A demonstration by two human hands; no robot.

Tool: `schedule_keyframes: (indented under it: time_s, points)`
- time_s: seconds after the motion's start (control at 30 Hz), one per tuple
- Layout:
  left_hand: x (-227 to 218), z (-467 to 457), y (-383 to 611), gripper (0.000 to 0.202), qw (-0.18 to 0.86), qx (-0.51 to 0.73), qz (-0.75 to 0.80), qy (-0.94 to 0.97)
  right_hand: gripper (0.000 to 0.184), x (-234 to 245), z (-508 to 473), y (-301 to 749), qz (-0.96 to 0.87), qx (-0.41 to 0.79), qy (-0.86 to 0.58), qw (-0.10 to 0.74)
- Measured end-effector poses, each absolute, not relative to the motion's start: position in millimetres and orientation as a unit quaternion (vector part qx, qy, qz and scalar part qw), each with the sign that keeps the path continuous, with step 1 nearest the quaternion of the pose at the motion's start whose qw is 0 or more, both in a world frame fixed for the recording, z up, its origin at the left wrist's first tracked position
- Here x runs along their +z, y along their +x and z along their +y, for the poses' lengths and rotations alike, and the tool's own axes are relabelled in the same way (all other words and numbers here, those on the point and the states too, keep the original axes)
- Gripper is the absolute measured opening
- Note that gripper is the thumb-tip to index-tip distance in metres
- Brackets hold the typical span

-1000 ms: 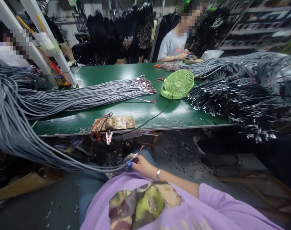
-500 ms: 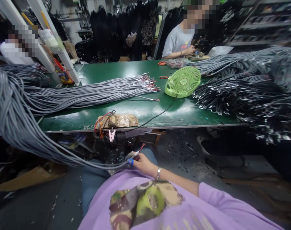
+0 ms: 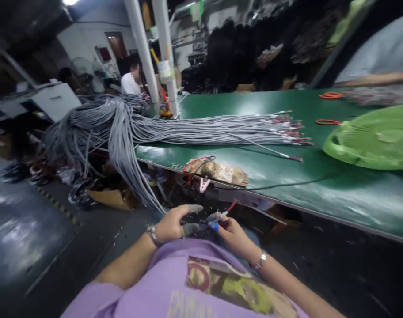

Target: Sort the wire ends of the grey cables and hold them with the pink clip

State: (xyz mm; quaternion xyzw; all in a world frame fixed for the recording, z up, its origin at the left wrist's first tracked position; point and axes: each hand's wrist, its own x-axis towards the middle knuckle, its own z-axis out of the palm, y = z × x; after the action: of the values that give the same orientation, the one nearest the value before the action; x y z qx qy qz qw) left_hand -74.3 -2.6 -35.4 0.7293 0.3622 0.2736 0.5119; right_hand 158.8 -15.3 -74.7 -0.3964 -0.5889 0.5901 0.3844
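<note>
Grey cables point(image 3: 201, 130) cross a glossy green bench point(image 3: 221, 104) (dark, littered floor point(image 3: 89, 238) below); right hand point(image 3: 236, 236) grips cable ends point(image 3: 224, 215), left hand point(image 3: 171, 225) gapes.

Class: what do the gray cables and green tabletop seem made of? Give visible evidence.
Gray cables: probably plastic or rubber sheathing, slight sheen; they drape in soft curves.
Green tabletop: glossy, perhaps laminate or coated board; pale light reflects off it.

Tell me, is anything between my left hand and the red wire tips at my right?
Yes: your right hand, its covered fingertips holding the cable, sits between your left hand and the red wire tips. Nothing else visible does.
</note>
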Motion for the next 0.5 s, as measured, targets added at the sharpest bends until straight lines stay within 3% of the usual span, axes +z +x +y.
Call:
schedule_keyframes:
  time_s: [0.2,0.5]
  points:
    - [-54,-7,-33,0.086,0.584,0.236,0.326,0.705,0.039,-58,-13,155,-0.641,0.589,-0.371,0.324]
    - [-49,-26,-45,0.058,0.569,0.235,0.451,0.645,0.043,-67,-21,140,-0.65,0.513,-0.433,0.355]
